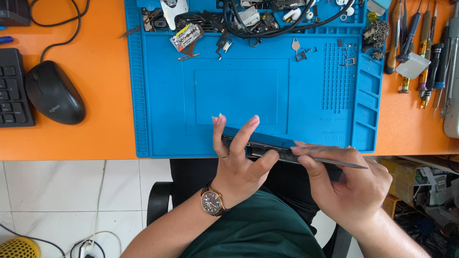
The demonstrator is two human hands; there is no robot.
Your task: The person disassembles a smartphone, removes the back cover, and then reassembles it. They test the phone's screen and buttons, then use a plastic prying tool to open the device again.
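Left hand (pixel 239 165) grips a dark smartphone (pixel 260 145) edge-on at the blue repair mat's (pixel 158 95) near edge; right hand (pixel 346 184) pinches a thin metal pry tool (pixel 334 162) at its seam. Casing apparently unopened; separation remains.

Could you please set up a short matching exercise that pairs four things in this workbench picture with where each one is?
Things:
1. computer mouse
2. wristwatch
3. slim dark device
4. thin metal tool

Places:
A. in the right hand
B. gripped edge-on by the left hand, at the near edge of the blue mat
C. on the orange desk, left of the mat, beside a keyboard
D. on the left wrist

Pairs: 1-C, 2-D, 3-B, 4-A
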